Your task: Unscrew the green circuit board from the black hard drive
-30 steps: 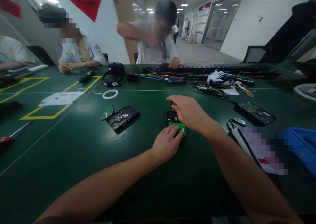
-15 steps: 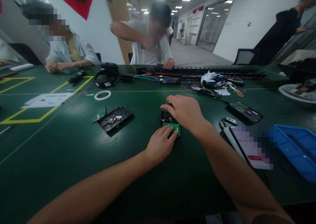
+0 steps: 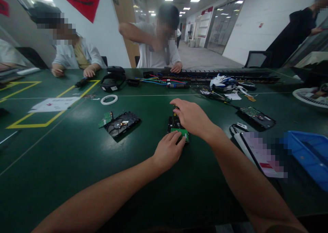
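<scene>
Touching, left hand (image 3: 167,151): fingers slightly spread on the green circuit board (image 3: 183,132).
Right hand (image 3: 193,118): fingers pinching a yellow-handled screwdriver (image 3: 175,113), roughly upright.
Hard drive (image 3: 171,123): flat on the dark-green tabletop (image 3: 143,205), beneath both hands.

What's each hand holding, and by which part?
Right hand: apparently a screwdriver, by its handle. Left hand: resting on the green circuit board; any grip unclear.

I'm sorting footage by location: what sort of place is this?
Probably an electronics workshop or training room: the left hand rests on a green circuit board, coloured wires lie farther back, and yellow lines mark the green table.
</scene>
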Demonstrator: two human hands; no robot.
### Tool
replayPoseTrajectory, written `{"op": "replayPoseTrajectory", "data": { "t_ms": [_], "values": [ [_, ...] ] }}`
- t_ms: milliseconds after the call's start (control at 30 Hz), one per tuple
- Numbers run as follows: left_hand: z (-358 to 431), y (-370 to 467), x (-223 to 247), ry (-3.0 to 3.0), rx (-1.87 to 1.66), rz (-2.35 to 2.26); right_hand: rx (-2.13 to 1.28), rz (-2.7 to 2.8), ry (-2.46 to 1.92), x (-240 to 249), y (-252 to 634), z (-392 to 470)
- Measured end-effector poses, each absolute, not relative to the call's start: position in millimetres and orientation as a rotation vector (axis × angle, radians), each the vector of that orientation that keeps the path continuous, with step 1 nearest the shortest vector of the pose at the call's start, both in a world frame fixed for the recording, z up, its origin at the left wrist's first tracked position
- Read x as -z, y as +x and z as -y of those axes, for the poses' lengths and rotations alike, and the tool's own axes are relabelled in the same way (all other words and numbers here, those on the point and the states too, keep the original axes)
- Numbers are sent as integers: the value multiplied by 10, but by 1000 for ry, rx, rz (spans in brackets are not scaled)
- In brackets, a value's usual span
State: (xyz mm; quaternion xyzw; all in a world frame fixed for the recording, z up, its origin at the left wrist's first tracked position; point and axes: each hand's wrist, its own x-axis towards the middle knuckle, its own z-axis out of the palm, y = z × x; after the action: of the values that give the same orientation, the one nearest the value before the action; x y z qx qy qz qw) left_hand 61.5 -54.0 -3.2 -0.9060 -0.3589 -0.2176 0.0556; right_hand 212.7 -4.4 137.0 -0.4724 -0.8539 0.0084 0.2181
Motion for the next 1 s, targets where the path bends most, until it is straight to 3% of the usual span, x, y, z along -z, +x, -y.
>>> {"op": "replayPoseTrajectory", "data": {
  "t_ms": [300,667,1000],
  "values": [
    [544,616,-6,-2734,625,1081,199,2352,-1498,-1447,2093,105],
    [547,618,-2,-2739,641,1071,-167,2373,-1181,-1448,2147,83],
    [552,620,3,-2706,641,1062,-74,2397,-1252,-1393,2130,55]
  ]
}}
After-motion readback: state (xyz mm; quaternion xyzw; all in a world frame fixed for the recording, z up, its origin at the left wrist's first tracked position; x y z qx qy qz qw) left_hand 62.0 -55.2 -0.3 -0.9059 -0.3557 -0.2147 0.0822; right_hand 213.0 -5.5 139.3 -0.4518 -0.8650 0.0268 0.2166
